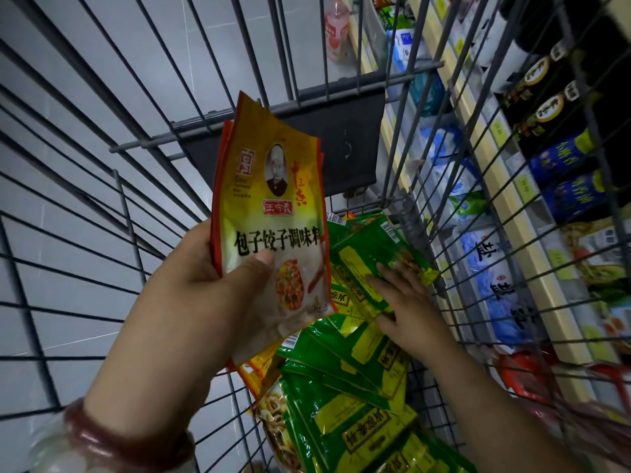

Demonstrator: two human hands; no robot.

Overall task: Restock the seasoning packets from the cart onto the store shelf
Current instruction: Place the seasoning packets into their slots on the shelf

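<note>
Your left hand (205, 281) grips a small stack of orange-and-yellow seasoning packets (273, 206), thumb pressed across the front of the topmost one and fingers curled behind; the stack stands nearly upright, raised above the cart's load and tilted a little to the left; a dark red bangle (112, 442) sits on that wrist, with a pale bangle (44, 448) just beside it nearer you. Your right hand (406, 302) lies with fingers straight and spread, flat on a green-and-yellow packet (375, 264) that rests on top of the heap; it holds nothing. Below both hands, more green packets (345, 404) lie overlapping in the bottom of the wire cart (102, 233), with a few orange ones (254, 368) half buried at the left edge of the heap. Beyond the heap, a dark flap (341, 138) hangs at the cart's far end. To the right, past the cart's wire side, you have the store shelf (543, 278); white-and-blue salt bags (495, 285) lie on a lower level, dark bottles (546, 107) stand higher up; a pink bottle (336, 29) stands at the far end.
</note>
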